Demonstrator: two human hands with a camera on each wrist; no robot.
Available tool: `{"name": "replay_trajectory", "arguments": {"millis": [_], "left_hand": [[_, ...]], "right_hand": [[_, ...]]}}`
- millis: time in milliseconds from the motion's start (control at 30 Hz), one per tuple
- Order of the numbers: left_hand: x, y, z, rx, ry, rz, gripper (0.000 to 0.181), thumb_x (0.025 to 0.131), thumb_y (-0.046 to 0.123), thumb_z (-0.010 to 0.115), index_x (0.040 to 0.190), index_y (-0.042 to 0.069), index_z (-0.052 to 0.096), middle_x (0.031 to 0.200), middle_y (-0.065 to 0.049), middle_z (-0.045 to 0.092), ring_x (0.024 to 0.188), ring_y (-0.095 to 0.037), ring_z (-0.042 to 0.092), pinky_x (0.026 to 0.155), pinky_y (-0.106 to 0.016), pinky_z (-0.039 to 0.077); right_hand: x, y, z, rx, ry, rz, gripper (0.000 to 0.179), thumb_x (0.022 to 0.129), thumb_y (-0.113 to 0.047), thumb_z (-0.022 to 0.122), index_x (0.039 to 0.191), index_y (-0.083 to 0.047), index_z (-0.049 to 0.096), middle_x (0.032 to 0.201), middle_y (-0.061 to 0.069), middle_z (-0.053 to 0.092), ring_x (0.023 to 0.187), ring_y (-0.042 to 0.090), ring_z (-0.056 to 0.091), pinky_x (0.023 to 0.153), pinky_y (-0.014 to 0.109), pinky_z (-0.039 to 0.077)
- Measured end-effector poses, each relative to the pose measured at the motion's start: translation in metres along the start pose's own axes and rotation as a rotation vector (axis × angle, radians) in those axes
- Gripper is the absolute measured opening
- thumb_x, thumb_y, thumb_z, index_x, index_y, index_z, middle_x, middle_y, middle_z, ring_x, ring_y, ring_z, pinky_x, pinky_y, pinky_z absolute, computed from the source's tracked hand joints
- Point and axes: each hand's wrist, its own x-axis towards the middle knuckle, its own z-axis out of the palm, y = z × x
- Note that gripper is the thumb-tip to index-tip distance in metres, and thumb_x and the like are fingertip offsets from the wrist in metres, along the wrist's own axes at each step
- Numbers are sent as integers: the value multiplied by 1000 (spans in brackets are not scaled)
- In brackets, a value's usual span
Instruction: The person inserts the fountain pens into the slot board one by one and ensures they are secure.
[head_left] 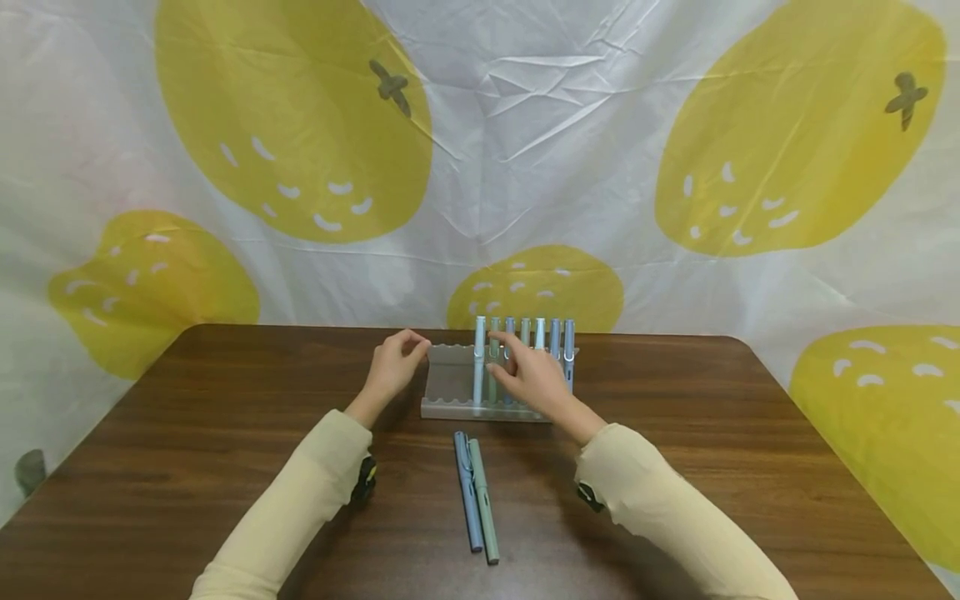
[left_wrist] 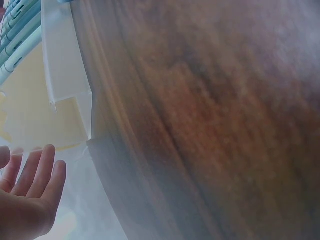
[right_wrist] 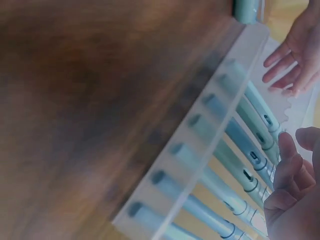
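Observation:
A clear pen rack (head_left: pixel 450 408) with scalloped edges stands on the table. Several capped pens (head_left: pixel 479 367) in pale blue, green and darker blue lean in its middle and right slots. At the rack's upper left corner, my left hand (head_left: pixel 393 367) pinches the edge between thumb and index finger; the other fingers (left_wrist: pixel 44 167) extend past it. My right hand (head_left: pixel 536 379) hovers just in front of the pens, thumb and index finger apart, holding nothing. It hides parts of several pens. Nearer me, a blue pen (head_left: pixel 467 492) and a green pen (head_left: pixel 484 504) lie side by side on the table.
The brown wooden table (head_left: pixel 225 467) carries the rack near its back edge. Behind it hangs a white cloth (head_left: pixel 525 167) with large yellow fruit prints. Bare slots form the rack's left part. Dark wrist devices (head_left: pixel 363 479) sit at both cuffs.

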Motion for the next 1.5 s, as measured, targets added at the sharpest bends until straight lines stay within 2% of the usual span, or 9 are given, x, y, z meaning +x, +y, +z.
{"name": "replay_trajectory", "arguments": {"millis": [433, 633, 833, 1133, 1500], "left_hand": [[1, 0, 0, -7, 1, 2, 20, 89, 19, 55, 92, 1, 62, 81, -11, 64, 72, -21, 61, 69, -34, 47], [1, 0, 0, -9, 0, 8, 20, 89, 19, 54, 92, 1, 62, 81, -11, 64, 72, -21, 61, 69, -35, 47], [0, 0, -1, -11, 2, 7, 20, 89, 19, 54, 92, 1, 62, 81, -11, 64, 72, -21, 61, 69, -35, 47], [1, 0, -1, -8, -1, -2, 19, 89, 18, 54, 92, 2, 62, 81, -11, 64, 72, -21, 61, 67, -34, 47], [-1, 1, -1, -4, -7, -6, 20, 89, 19, 53, 93, 1, 62, 82, -12, 64, 74, -22, 61, 69, -36, 46]], "right_hand": [[-32, 2, 4, 17, -84, -9, 36, 83, -21, 62, 116, -11, 54, 56, -13, 46, 41, 4, 38, 36, 22, 30], [-41, 1, 6, 120, -148, -3, 33, 81, -16, 63, 112, -7, 55, 56, -11, 48, 42, 4, 39, 39, 22, 33], [-45, -2, 6, 202, -228, 33, 32, 82, -18, 63, 110, -6, 56, 57, -10, 51, 44, 6, 44, 41, 23, 38], [-48, -5, 9, 295, -380, 45, 29, 84, -20, 61, 108, -5, 57, 59, -6, 56, 49, 7, 52, 45, 25, 41], [-49, -13, 19, 314, -524, -8, 39, 82, -27, 63, 112, -4, 54, 62, -7, 55, 44, 6, 49, 42, 24, 43]]}}
